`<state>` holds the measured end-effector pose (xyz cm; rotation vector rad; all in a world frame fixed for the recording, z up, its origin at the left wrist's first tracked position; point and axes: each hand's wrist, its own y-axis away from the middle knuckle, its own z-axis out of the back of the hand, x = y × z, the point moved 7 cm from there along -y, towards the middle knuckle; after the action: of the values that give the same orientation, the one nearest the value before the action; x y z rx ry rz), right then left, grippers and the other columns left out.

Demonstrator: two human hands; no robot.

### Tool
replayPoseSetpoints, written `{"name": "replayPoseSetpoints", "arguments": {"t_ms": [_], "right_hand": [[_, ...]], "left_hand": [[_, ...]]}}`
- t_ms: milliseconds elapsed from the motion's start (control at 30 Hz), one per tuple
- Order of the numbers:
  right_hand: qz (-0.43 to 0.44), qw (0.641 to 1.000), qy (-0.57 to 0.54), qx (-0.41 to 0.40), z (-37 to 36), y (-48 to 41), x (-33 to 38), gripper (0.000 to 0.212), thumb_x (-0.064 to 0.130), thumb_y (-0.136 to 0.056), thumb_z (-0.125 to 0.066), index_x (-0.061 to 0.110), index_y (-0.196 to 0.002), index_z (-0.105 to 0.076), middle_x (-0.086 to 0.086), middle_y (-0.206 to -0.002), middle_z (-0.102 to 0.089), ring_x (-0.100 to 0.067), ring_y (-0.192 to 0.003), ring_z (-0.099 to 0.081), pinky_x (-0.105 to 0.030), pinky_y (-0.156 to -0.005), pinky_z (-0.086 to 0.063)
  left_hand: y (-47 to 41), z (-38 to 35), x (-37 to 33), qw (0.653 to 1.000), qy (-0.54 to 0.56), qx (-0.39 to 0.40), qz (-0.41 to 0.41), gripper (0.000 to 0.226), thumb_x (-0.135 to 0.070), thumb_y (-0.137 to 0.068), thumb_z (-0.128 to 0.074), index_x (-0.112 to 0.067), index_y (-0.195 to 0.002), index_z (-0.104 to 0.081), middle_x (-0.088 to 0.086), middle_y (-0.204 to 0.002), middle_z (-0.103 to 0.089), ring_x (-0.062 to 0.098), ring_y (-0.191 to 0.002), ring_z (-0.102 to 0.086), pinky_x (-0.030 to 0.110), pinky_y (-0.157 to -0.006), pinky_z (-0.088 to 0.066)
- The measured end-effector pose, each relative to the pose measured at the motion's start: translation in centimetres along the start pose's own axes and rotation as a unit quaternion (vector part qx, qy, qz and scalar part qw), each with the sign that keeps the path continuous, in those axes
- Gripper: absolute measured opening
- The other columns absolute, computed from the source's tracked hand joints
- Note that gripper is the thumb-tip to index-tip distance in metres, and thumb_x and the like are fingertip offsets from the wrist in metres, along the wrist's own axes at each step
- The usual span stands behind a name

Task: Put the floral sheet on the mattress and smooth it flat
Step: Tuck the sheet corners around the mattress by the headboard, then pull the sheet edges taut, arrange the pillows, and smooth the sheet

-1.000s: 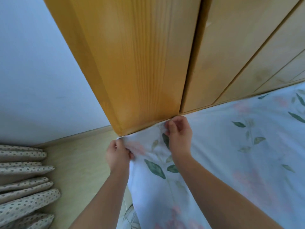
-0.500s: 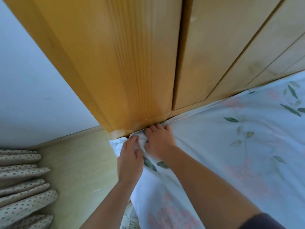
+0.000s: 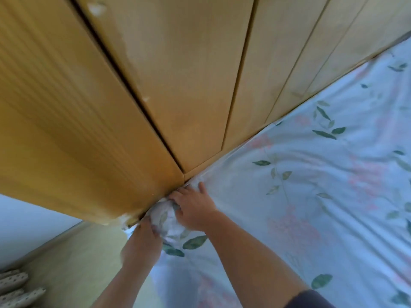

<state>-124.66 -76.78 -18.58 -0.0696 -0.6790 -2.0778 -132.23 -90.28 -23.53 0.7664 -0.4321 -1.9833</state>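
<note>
- The floral sheet (image 3: 311, 196), pale blue with pink blossoms and green leaves, is spread over the bed from 2 o'clock round to 6 o'clock. Long soft creases run across it towards the near corner.
- Its far edge lies along the foot of the wooden wardrobe (image 3: 111, 107). Whatever is under the sheet is fully covered.
- At 6 o'clock, just below centre, the sheet's corner (image 3: 166, 218) is gathered into a crumpled white wad where the bed meets the wardrobe's outer corner.
- The left hand (image 3: 142, 243), at 7 o'clock, holds this wad from below. Its fingers curl into the cloth and the tips are buried in the folds.
- The right hand (image 3: 193, 207) lies on the sheet at 1 o'clock of the wad, touching it. It is open, with the fingers (image 3: 202, 186) spread and reaching towards the seam under the wardrobe and the palm flat on the fabric.
- Both forearms come in from 5 to 6 o'clock, and a dark sleeve (image 3: 311, 298) shows on the right arm at the bottom edge.
- The wardrobe's honey-coloured panels fill the view from 9 to 1 o'clock, with a dark gap between two of them.
- A pale wood floor (image 3: 77, 263) lies between 7 and 8 o'clock, with a white wall (image 3: 26, 218) above it.
- Folds of dotted fabric (image 3: 15, 292) sit in the far 8 o'clock corner, well apart from the hands.
</note>
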Motion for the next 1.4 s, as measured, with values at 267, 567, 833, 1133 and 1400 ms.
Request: {"name": "replayPoseSetpoints", "arguments": {"t_ms": [267, 567, 833, 1133, 1400], "right_hand": [[-0.261, 0.963, -0.061, 0.020, 1.6, 9.3, -14.8, 0.069, 0.015, -0.091, -0.039, 0.035, -0.150, -0.010, 0.010, -0.160, 0.003, -0.022, -0.148, 0.000, -0.056, -0.114, -0.017], [-0.411, 0.897, -0.163, 0.012, -2.4, 33.8, -24.2, 0.060, 0.016, -0.092, -0.038, 0.029, -0.149, -0.023, 0.002, -0.157, -0.018, -0.023, -0.141, -0.025, -0.044, -0.111, -0.031], [-0.616, 0.768, -0.150, -0.090, -9.1, 70.6, -35.8, 0.050, 0.024, -0.091, -0.044, 0.026, -0.140, -0.035, 0.002, -0.145, -0.035, -0.019, -0.134, -0.034, -0.038, -0.104, -0.036], [-0.725, 0.589, -0.238, -0.267, -18.1, 96.2, -43.3, 0.053, 0.019, -0.088, -0.050, 0.019, -0.139, -0.035, -0.006, -0.144, -0.034, -0.029, -0.130, -0.037, -0.042, -0.101, -0.036], [-0.644, 0.470, -0.372, -0.475, -22.2, 104.1, -46.7, 0.051, 0.033, -0.088, -0.055, 0.025, -0.136, -0.037, -0.007, -0.133, -0.039, -0.024, -0.115, -0.046, -0.036, -0.095, -0.040]], "left_hand": [[2.0, 0.5, -9.1, 0.931, -0.216, 0.013, -0.295, 0.057, -0.035, -0.092, -0.033, -0.024, -0.148, -0.027, -0.004, -0.155, -0.025, 0.018, -0.140, -0.031, 0.038, -0.102, -0.041], [11.7, -5.3, -18.3, 0.903, -0.373, -0.013, -0.214, 0.040, -0.031, -0.091, -0.042, -0.018, -0.129, -0.039, 0.004, -0.130, -0.039, 0.022, -0.121, -0.043, 0.035, -0.092, -0.043], [38.0, -31.5, -33.6, 0.777, -0.383, 0.187, -0.463, 0.035, -0.027, -0.094, -0.039, -0.018, -0.128, -0.041, 0.004, -0.132, -0.044, 0.021, -0.121, -0.046, 0.033, -0.098, -0.042], [63.4, -51.8, -49.4, 0.820, -0.074, 0.301, -0.480, 0.044, -0.029, -0.090, -0.049, -0.021, -0.134, -0.042, 0.010, -0.129, -0.055, 0.029, -0.111, -0.057, 0.031, -0.088, -0.046], [70.1, -58.9, -54.0, 0.834, 0.057, 0.294, -0.463, 0.024, -0.021, -0.084, -0.053, -0.002, -0.099, -0.056, 0.015, -0.088, -0.057, 0.030, -0.083, -0.059, 0.036, -0.071, -0.045]]}}
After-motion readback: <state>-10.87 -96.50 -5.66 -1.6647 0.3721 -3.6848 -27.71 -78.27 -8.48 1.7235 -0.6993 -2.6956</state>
